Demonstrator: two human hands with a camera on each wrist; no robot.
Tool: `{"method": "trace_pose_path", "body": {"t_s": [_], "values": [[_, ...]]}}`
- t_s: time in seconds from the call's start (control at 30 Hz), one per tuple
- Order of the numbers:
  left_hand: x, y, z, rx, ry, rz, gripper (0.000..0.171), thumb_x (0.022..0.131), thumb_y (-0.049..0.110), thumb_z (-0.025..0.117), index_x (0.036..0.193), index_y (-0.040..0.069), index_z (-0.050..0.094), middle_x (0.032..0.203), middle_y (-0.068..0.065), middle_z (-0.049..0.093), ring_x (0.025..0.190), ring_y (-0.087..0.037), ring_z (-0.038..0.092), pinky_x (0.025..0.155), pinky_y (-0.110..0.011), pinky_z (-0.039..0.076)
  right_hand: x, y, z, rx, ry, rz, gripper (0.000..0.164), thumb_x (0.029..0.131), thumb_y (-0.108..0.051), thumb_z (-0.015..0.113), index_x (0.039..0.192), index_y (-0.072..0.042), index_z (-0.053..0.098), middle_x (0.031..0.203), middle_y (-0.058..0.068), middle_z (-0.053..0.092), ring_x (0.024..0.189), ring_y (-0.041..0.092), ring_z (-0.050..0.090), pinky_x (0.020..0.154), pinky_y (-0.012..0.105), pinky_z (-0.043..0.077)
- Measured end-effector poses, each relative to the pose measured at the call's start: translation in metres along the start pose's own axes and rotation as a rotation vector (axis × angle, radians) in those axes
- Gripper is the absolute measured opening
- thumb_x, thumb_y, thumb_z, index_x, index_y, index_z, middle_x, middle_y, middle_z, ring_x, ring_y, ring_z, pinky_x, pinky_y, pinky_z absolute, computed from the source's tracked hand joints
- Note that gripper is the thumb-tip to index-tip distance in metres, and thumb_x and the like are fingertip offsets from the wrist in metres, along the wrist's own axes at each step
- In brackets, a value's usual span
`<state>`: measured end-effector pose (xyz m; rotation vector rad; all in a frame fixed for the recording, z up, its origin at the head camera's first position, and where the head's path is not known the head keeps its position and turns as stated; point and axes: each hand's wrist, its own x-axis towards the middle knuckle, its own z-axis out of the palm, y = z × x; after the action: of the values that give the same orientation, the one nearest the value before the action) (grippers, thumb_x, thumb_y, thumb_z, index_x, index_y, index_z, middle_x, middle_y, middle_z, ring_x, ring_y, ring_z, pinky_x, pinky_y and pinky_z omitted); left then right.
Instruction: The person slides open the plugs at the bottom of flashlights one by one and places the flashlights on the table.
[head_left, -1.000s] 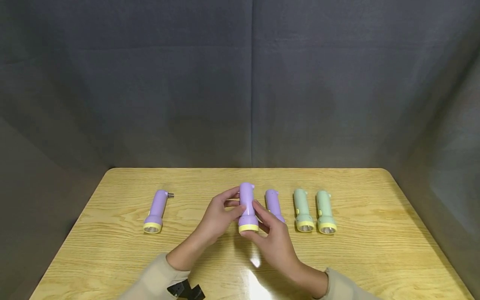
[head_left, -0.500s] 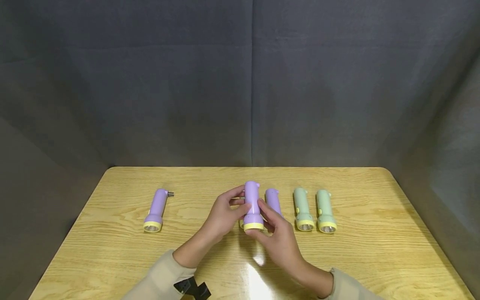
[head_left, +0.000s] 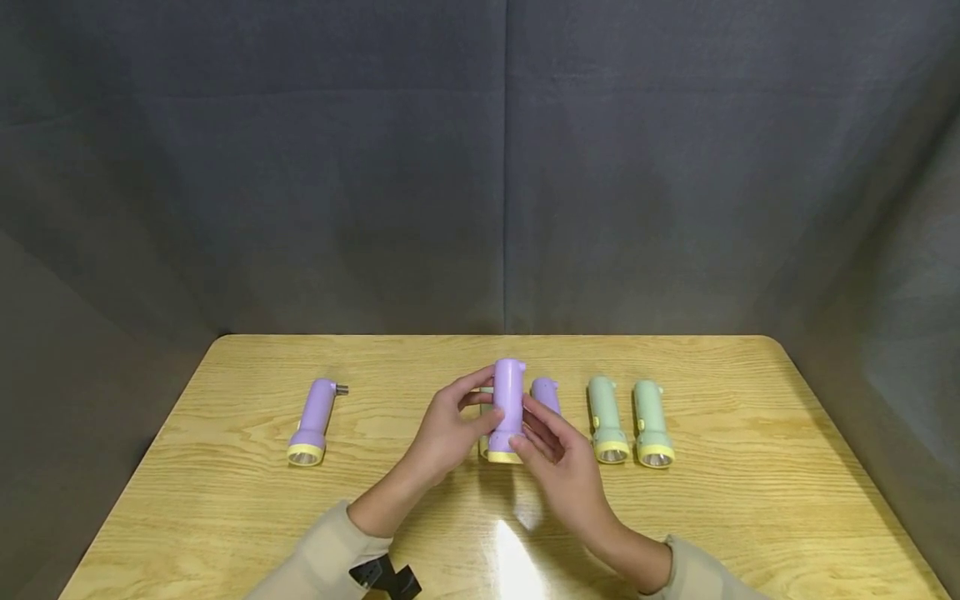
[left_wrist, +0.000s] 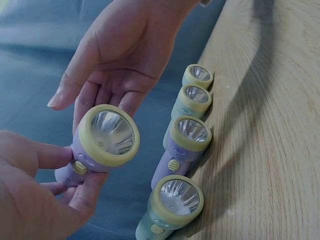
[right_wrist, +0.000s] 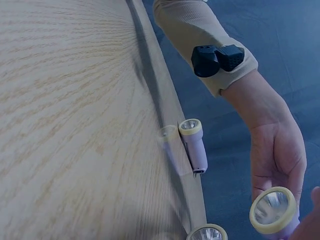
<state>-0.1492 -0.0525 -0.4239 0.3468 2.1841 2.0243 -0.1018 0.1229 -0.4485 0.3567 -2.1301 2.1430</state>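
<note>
My left hand (head_left: 447,429) pinches a purple flashlight (head_left: 507,396) with a yellow head ring, held above the table with its lens (left_wrist: 112,132) toward me. A yellow switch (left_wrist: 80,167) shows between my left thumb and fingers in the left wrist view. On its other side is my right hand (head_left: 566,475), fingers loosely bent beside the barrel and thumb apart from it in the left wrist view. Behind the held flashlight, a green flashlight (left_wrist: 167,207) is mostly hidden in the head view. Another purple flashlight (head_left: 546,393) lies beside it, partly covered by my right hand.
Two green flashlights (head_left: 606,417) lie side by side on the right of the wooden table (head_left: 225,517). A purple flashlight (head_left: 313,417) with metal prongs (head_left: 342,389) sticking out lies at the left. Dark grey cloth (head_left: 360,167) hangs behind the table.
Both hands and the held flashlight have shifted slightly right, exposing part of the green one behind. My right thumb has moved from the lens end to across the head in the head view.
</note>
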Motion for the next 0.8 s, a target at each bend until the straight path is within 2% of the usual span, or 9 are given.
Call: {"method": "trace_pose_path", "body": {"t_s": [0.27, 0.53, 0.8], "values": [[-0.002, -0.001, 0.000, 0.014, 0.019, 0.048, 0.058, 0.093, -0.006, 0.069, 0.147, 0.009, 0.054, 0.139, -0.011, 0.057, 0.121, -0.030, 0.059, 0.087, -0.032, 0.058, 0.007, -0.006, -0.004, 0.057, 0.033, 0.031, 0.047, 0.096, 0.008, 0.063, 0.140, 0.014, 0.049, 0.143, 0.027, 0.053, 0.130, 0.038, 0.055, 0.103, 0.031, 0.049], [-0.003, -0.007, 0.000, 0.014, 0.006, 0.102, 0.061, 0.091, -0.009, 0.070, 0.147, 0.008, 0.052, 0.138, -0.013, 0.057, 0.120, -0.032, 0.059, 0.089, -0.032, 0.058, 0.012, -0.008, -0.008, 0.046, 0.056, 0.093, 0.046, 0.096, 0.006, 0.065, 0.140, 0.011, 0.052, 0.140, 0.023, 0.057, 0.126, 0.032, 0.059, 0.102, 0.030, 0.051], [-0.002, -0.008, 0.001, 0.034, 0.018, 0.136, 0.065, 0.088, -0.013, 0.070, 0.147, 0.007, 0.052, 0.138, -0.013, 0.057, 0.119, -0.031, 0.060, 0.087, -0.031, 0.059, 0.017, -0.007, -0.010, 0.001, 0.054, 0.093, 0.046, 0.095, 0.002, 0.069, 0.139, 0.007, 0.055, 0.136, 0.019, 0.060, 0.119, 0.023, 0.063, 0.098, 0.028, 0.053]]}}
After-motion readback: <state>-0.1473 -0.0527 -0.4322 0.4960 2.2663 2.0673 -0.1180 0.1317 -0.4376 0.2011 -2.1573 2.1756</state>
